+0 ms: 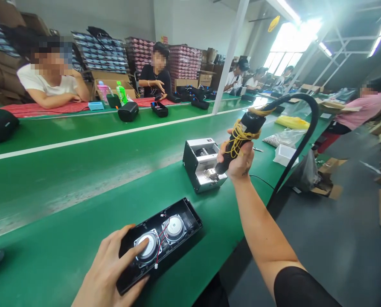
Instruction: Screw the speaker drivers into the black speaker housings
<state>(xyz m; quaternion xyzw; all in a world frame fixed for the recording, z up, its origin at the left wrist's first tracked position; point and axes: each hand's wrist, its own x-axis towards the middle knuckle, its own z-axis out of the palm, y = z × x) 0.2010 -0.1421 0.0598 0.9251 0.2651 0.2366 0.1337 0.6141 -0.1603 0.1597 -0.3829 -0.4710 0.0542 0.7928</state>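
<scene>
My left hand (109, 262) grips the near end of a black speaker housing (190, 217), with the thumb over one round silver speaker driver (147, 247). A second speaker driver (174, 227) sits beside it, and thin red and black wires (160, 245) with a white plug run between them. My right hand (241, 162) is wrapped around a black electric screwdriver (249, 123) wound with yellow cord. The screwdriver's lower end points down at the front of a silver and black screw feeder (206, 185). Its tip is too small to make out, so I cannot tell whether it touches.
A thick black cable (313, 111) arches from the screwdriver down past the bench edge. Right of the feeder are a white tray (285, 155) and a clear bag (281, 138). Across the green conveyor (81, 149), people sit near black speaker housings (128, 111).
</scene>
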